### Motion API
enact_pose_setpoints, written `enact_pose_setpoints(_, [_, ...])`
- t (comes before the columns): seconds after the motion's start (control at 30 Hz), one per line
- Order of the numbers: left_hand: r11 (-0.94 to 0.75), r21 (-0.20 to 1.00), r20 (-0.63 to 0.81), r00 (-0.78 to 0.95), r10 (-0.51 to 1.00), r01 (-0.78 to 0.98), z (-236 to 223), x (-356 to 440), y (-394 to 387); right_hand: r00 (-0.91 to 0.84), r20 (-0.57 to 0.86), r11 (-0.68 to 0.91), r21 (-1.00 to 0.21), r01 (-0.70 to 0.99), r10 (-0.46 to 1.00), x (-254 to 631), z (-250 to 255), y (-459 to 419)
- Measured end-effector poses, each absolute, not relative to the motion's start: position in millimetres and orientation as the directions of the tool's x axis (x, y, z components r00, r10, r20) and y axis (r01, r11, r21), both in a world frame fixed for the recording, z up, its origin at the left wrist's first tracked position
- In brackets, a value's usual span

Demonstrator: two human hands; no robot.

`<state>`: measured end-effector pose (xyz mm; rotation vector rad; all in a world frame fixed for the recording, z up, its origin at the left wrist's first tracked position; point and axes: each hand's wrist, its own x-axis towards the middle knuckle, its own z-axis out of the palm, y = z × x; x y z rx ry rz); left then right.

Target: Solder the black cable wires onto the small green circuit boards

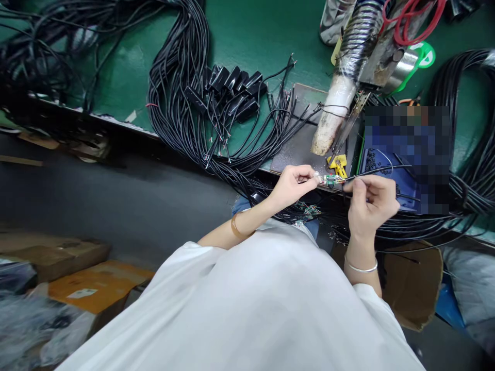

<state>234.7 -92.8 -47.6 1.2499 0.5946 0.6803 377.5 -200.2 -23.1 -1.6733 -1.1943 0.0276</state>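
My left hand (291, 184) pinches a small green circuit board (331, 179) at its left end, just in front of the bench edge. My right hand (370, 202) is closed on a thin black cable (381, 169) whose stripped end meets the right side of the board. A yellow clip (337, 165) sits right above the board, under the tip of a tape-wrapped soldering tool (340, 111). More small green boards (307, 210) lie on my lap below the hands.
Thick bundles of black cable (176, 87) and several black plug housings (232, 85) cover the green bench (263, 31). A dark metal plate (297, 139) lies under the tool. Cardboard boxes (96, 283) stand on the floor at left; more cable coils (467, 154) lie at right.
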Motion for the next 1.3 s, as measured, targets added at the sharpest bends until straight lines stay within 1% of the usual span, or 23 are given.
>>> enact_pose_setpoints(0.07, [0.164,0.975,-0.020,0.676,0.737,-0.151,-48.6,234.1,-92.7,0.359,0.545,0.022,-0.571,0.820,0.758,376.6,-17.4,-204.3])
enact_pose_setpoints(0.13, [0.147,0.976,0.005,0.687,0.727,-0.162,-49.9,233.4,-92.2,0.200,0.489,0.043,-0.441,0.897,0.849,375.4,-12.7,-205.0])
enact_pose_setpoints(0.17, [0.134,0.977,0.017,0.691,0.723,-0.165,-50.5,232.9,-91.9,0.145,0.454,0.059,-0.405,0.912,0.879,374.8,-11.2,-204.1])
enact_pose_setpoints(0.23, [0.103,0.981,0.039,0.693,0.720,-0.163,-51.5,232.0,-91.6,0.088,0.408,0.076,-0.368,0.927,0.909,373.9,-10.5,-201.1])
enact_pose_setpoints(0.4, [0.020,0.991,0.073,0.675,0.734,-0.130,-52.4,230.1,-94.2,0.057,0.369,0.055,-0.286,0.957,0.928,373.3,-16.5,-195.9])
enact_pose_setpoints(0.43, [0.006,0.993,0.075,0.666,0.742,-0.119,-52.5,230.0,-95.3,0.059,0.364,0.051,-0.285,0.957,0.929,372.9,-17.8,-196.1])
enact_pose_setpoints(0.47, [-0.003,0.994,0.076,0.656,0.751,-0.112,-52.7,230.0,-96.4,0.069,0.356,0.047,-0.307,0.951,0.932,372.4,-18.7,-196.8])
enact_pose_setpoints(0.5, [-0.007,0.994,0.076,0.646,0.759,-0.110,-53.0,230.1,-97.4,0.099,0.347,0.034,-0.357,0.933,0.933,371.7,-19.1,-197.9])
enact_pose_setpoints(0.57, [0.006,0.993,0.071,0.626,0.776,-0.120,-54.2,230.8,-98.7,0.228,0.347,-0.015,-0.521,0.853,0.910,370.5,-17.9,-201.1])
enact_pose_setpoints(0.63, [0.038,0.989,0.057,0.607,0.793,-0.142,-56.0,232.0,-99.1,0.410,0.386,-0.031,-0.696,0.717,0.826,370.0,-13.8,-205.1])
enact_pose_setpoints(0.67, [0.054,0.987,0.050,0.598,0.800,-0.154,-57.0,232.7,-98.9,0.489,0.425,0.003,-0.757,0.654,0.762,370.2,-10.9,-207.2])
enact_pose_setpoints(0.7, [0.068,0.984,0.044,0.590,0.806,-0.167,-57.8,233.5,-98.6,0.547,0.466,0.052,-0.792,0.608,0.696,370.4,-7.8,-209.2])
enact_pose_setpoints(0.77, [0.083,0.979,0.039,0.576,0.817,-0.184,-58.8,235.2,-98.0,0.601,0.512,0.110,-0.809,0.577,0.614,370.8,-1.9,-212.8])
enact_pose_setpoints(0.83, [0.085,0.979,0.037,0.566,0.824,-0.187,-58.5,236.7,-97.6,0.582,0.519,0.044,-0.769,0.638,0.626,370.1,2.4,-215.3])
enact_pose_setpoints(0.9, [0.085,0.979,0.034,0.564,0.825,-0.184,-57.2,237.6,-97.4,0.486,0.519,-0.049,-0.646,0.762,0.703,368.3,3.7,-215.6])
enact_pose_setpoints(0.93, [0.087,0.979,0.034,0.568,0.822,-0.184,-56.3,237.8,-97.3,0.408,0.517,-0.058,-0.565,0.823,0.752,367.3,3.3,-214.7])
enact_pose_setpoints(0.97, [0.091,0.979,0.032,0.572,0.819,-0.185,-55.5,237.9,-97.2,0.326,0.507,-0.042,-0.492,0.869,0.797,366.4,2.0,-213.2])
enact_pose_setpoints(1.0, [0.097,0.977,0.029,0.575,0.817,-0.188,-54.9,237.9,-97.2,0.261,0.492,-0.016,-0.447,0.894,0.831,365.7,0.2,-211.1])
enact_pose_setpoints(1.03, [0.103,0.976,0.027,0.577,0.816,-0.192,-54.5,237.8,-97.2,0.225,0.474,0.008,-0.440,0.898,0.851,365.2,-2.2,-208.7])
enact_pose_setpoints(1.07, [0.109,0.975,0.025,0.577,0.816,-0.196,-54.3,237.8,-97.3,0.221,0.459,0.020,-0.463,0.886,0.861,365.0,-5.0,-206.4])
enact_pose_setpoints(1.13, [0.106,0.974,0.028,0.572,0.820,-0.200,-54.6,237.9,-97.5,0.283,0.433,0.009,-0.560,0.829,0.856,365.1,-10.9,-202.5])
enact_pose_setpoints(1.23, [0.090,0.975,0.043,0.566,0.823,-0.205,-56.3,239.0,-97.4,0.412,0.358,-0.027,-0.727,0.686,0.838,366.1,-18.9,-199.9])
enact_pose_setpoints(1.3, [0.096,0.972,0.043,0.569,0.821,-0.212,-57.0,240.0,-96.5,0.457,0.315,-0.033,-0.794,0.607,0.832,366.7,-22.8,-199.4])
